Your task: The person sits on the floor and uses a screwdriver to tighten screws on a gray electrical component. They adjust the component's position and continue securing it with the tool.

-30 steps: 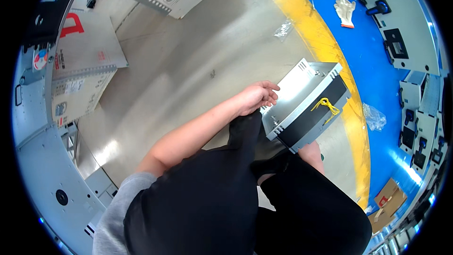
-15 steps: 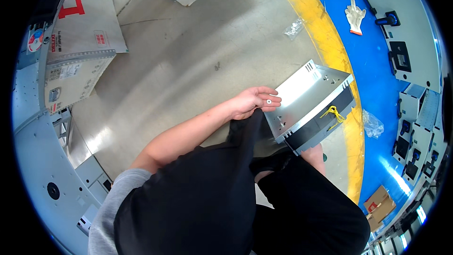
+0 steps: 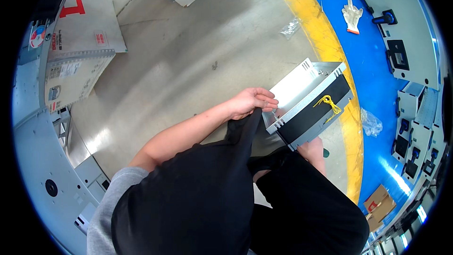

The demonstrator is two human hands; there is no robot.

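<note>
A shallow silver sheet-metal tray (image 3: 295,85) is tilted up in front of me, with a dark panel (image 3: 311,111) along its outer side. A bundle of yellow cord (image 3: 329,105) hangs on that panel. Small studs show inside the tray, partly hidden by its raised side. My left hand (image 3: 255,101) is at the tray's near left corner, fingers curled together; whatever they hold is hidden. My right hand (image 3: 313,151) grips the tray's lower edge from below, its fingertips out of sight. Black cloth (image 3: 243,130) bunches beneath my left wrist.
A large printed carton (image 3: 82,56) stands at left beside grey metal cabinets (image 3: 47,160). A white glove (image 3: 352,15) and a clear plastic bag (image 3: 371,123) lie on the blue floor, past a yellow stripe (image 3: 325,28). Grey cabinets (image 3: 406,23) line the right; a brown box (image 3: 380,208) sits lower right.
The tray has tipped, its dark side turning more toward me. My left fingers have curled in, and the small white ring seen on them earlier is now out of sight.
</note>
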